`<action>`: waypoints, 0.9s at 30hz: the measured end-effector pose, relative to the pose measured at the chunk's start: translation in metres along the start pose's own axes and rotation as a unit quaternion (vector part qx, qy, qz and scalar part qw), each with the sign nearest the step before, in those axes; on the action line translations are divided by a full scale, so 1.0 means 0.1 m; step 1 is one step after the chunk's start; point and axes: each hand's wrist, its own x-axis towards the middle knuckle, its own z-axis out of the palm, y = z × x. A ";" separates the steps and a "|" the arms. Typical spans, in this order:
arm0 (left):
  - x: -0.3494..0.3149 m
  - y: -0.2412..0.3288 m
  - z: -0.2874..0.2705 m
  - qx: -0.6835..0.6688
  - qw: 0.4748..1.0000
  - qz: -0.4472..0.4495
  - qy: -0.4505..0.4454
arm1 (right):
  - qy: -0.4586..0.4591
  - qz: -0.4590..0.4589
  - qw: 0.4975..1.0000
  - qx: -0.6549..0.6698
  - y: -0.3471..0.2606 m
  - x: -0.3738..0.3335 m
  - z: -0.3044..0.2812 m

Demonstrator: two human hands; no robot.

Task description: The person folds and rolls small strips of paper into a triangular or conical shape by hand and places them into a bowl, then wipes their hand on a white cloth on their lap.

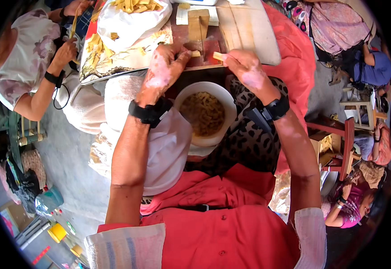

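Observation:
My left hand [166,65] is closed on a short pale yellow strip [196,54], pinched between thumb and fingers. Facing it, my right hand [245,67] pinches another short pale yellow strip [218,55]. A small gap separates the two ends, over a reddish-brown patch [211,46] at the board's near edge. Just beyond stands a wooden block [198,24], with a thin dark upright line in front of it that I cannot make out clearly. Below my hands, a white bowl [231,105] holds many yellowish-brown pieces.
A white plastic bag [135,24] of yellow strips sits on the board [253,36], with loose strips [97,47] beside it. At left, another person's hand [66,53] holds a long strip. More people sit at right, near a red-brown wooden chair [349,148]. A yellow container [57,233] stands lower left.

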 end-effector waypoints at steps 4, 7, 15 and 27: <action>-0.07 0.07 -0.10 -0.046 0.995 -0.068 -0.051 | 0.008 0.067 0.995 0.079 0.00 -0.19 -0.10; -0.13 0.12 -0.13 -0.046 0.983 -0.134 -0.114 | -0.029 0.147 0.981 0.126 -0.24 -0.33 -0.17; -0.27 0.03 0.00 -0.301 0.936 -0.093 -0.156 | -0.074 0.205 0.936 0.274 -0.39 -0.40 -0.13; -0.27 0.20 0.11 -0.255 0.949 -0.034 -0.184 | -0.104 0.239 0.909 0.326 -0.53 -0.30 -0.06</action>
